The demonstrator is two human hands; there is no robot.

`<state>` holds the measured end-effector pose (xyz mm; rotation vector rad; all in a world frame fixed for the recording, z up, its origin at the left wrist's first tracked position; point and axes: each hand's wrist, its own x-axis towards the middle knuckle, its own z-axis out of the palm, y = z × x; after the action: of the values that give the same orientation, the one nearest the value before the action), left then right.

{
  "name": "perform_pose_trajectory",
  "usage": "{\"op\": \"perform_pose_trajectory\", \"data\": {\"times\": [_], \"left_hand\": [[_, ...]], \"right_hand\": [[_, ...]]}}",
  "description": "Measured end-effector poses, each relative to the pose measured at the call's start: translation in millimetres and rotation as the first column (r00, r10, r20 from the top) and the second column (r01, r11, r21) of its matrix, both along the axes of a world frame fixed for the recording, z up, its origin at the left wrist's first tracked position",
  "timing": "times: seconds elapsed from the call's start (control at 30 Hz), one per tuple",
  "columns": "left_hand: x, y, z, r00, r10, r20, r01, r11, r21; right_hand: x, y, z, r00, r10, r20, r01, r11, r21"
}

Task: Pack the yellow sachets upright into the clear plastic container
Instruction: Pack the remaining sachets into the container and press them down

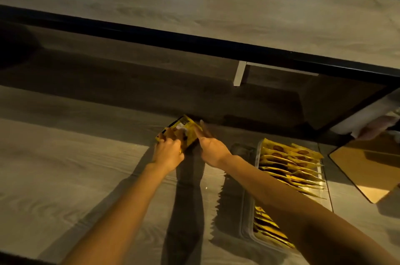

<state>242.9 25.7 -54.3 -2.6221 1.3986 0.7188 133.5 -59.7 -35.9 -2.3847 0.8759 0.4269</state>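
Note:
A small stack of yellow sachets (185,129) lies on the grey wooden table, far in front of me. My left hand (168,153) grips the stack's near left edge with curled fingers. My right hand (208,142) touches the stack's right side with extended fingers. To the right stands a long clear plastic container (257,152) holding several yellow sachets (290,165) upright in a row. My right forearm crosses over the container's middle and hides part of it.
A raised grey shelf (194,11) with a black edge runs across above the table. A brown cardboard box (368,165) sits at the far right. Another person's hand (376,127) shows at the right edge. Bare tabletop (65,167) lies to the left.

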Motion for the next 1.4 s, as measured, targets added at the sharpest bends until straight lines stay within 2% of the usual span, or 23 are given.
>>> {"op": "perform_pose_trajectory", "data": {"times": [0.07, 0.2, 0.37, 0.43, 0.5, 0.6, 0.7, 0.83, 1.03, 1.17, 1.27, 1.4], "left_hand": [[-4.4, 4.8, 0.1, 0.994, -0.095, -0.048, 0.093, 0.995, -0.042], [-14.4, 11.7, 0.5, 0.983, -0.155, -0.104, 0.143, 0.984, -0.111], [-23.6, 9.5, 8.9, 0.971, -0.226, -0.082, 0.218, 0.971, -0.101], [-27.4, 9.3, 11.8, 0.974, -0.202, -0.107, 0.19, 0.975, -0.117], [-30.9, 9.7, 16.3, 0.977, -0.09, -0.191, 0.058, 0.984, -0.168], [-34.5, 7.3, 31.4, 0.963, 0.036, -0.267, -0.118, 0.947, -0.298], [-38.5, 2.0, 55.3, 0.946, 0.076, -0.316, -0.21, 0.885, -0.416], [-52.9, -12.7, 87.3, 0.938, 0.023, -0.346, -0.214, 0.823, -0.526], [-94.6, -43.9, 122.8, 0.915, -0.172, -0.365, -0.12, 0.749, -0.652], [-122.3, -66.3, 123.5, 0.881, -0.243, -0.406, -0.116, 0.721, -0.684], [-142.9, -81.9, 120.1, 0.847, -0.307, -0.435, -0.089, 0.723, -0.685], [-162.6, -95.1, 115.9, 0.814, -0.327, -0.481, -0.075, 0.761, -0.645]], "right_hand": [[-1.6, -0.8, -2.1, 0.999, 0.005, 0.035, -0.005, 1.0, 0.012], [-11.9, 3.5, -7.5, 0.999, 0.034, -0.039, -0.035, 0.999, -0.028], [-31.5, 6.0, -5.0, 0.998, -0.023, 0.065, 0.033, 0.988, -0.15], [-37.8, 6.7, 0.6, 0.996, -0.044, 0.076, 0.055, 0.986, -0.156], [-43.6, 5.4, 10.5, 0.983, -0.146, 0.114, 0.161, 0.978, -0.132], [-54.8, -0.2, 32.5, 0.896, -0.365, 0.254, 0.387, 0.921, -0.043], [-70.9, -5.6, 55.5, 0.792, -0.487, 0.369, 0.504, 0.862, 0.054], [-101.8, -10.4, 78.3, 0.682, -0.544, 0.49, 0.561, 0.818, 0.126], [-158.2, -26.3, 95.5, 0.526, -0.535, 0.661, 0.679, 0.733, 0.053], [-197.3, -35.9, 95.3, 0.468, -0.563, 0.681, 0.757, 0.654, 0.021], [-218.4, -37.3, 92.5, 0.436, -0.601, 0.67, 0.761, 0.643, 0.081], [-233.6, -38.3, 95.1, 0.445, -0.636, 0.63, 0.76, 0.641, 0.11]]}}
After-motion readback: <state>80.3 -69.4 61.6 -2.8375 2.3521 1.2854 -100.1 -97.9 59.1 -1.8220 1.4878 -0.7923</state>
